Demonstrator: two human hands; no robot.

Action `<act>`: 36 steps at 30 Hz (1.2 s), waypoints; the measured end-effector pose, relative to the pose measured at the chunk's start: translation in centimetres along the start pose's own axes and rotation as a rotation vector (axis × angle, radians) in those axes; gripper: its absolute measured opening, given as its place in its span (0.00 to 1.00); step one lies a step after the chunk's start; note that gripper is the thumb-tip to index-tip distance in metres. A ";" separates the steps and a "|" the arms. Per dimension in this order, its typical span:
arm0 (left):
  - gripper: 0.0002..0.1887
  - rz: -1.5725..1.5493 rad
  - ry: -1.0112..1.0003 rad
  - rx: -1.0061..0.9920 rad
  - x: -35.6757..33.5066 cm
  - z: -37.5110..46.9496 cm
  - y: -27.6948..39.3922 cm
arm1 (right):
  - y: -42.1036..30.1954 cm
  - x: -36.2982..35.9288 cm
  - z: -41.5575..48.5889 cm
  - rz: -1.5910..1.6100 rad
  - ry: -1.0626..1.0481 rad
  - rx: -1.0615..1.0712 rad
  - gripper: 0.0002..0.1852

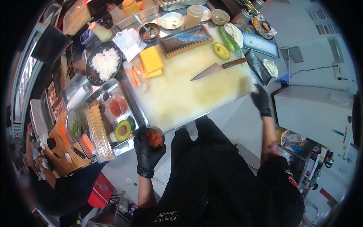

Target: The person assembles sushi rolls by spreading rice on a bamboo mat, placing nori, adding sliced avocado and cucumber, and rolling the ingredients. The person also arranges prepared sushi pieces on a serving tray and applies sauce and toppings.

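My left hand [149,150], in a black glove, grips a small round cup of chopped red filling, perhaps raw fish [155,138], below the near left corner of the white cutting board [181,93]. At the board's right edge is my gloved right hand [261,99]; its fingertips blur into something whitish, so its grasp is unclear. A chef's knife [208,71] with a brown handle lies on the board. Behind it are half an avocado [221,51] and cucumber pieces [227,39]. Orange-and-white shrimp-like strips [134,73] lie left of yellow slabs [151,59].
A steel tray [127,144] on the left holds halved avocado [123,130] and wrapped bamboo mats [99,130]. Beyond it stands a black bowl of rice [105,63]. Dark plates [185,39] rest at the back. Another person [51,187] works at far left.
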State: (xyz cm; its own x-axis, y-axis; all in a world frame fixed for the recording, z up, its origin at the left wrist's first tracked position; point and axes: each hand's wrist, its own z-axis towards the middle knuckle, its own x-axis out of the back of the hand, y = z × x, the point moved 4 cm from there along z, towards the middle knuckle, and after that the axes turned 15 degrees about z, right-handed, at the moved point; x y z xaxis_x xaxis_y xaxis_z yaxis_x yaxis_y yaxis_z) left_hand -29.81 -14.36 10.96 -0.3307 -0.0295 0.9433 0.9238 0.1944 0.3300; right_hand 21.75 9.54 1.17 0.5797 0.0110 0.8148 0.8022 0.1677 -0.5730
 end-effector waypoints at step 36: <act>0.29 -0.541 0.011 0.077 -7.3 7.6 19.5 | 16.2 15.2 17.4 0.652 0.205 -0.098 0.13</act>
State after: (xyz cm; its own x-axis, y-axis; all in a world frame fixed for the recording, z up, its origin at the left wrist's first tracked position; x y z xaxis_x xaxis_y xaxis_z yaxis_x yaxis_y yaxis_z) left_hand -10.86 -2.92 10.25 -0.7524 -0.1560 0.6399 0.6051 0.2201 0.7651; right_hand 41.06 29.53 5.78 0.9557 -0.1087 0.2736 0.2843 0.0997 -0.9535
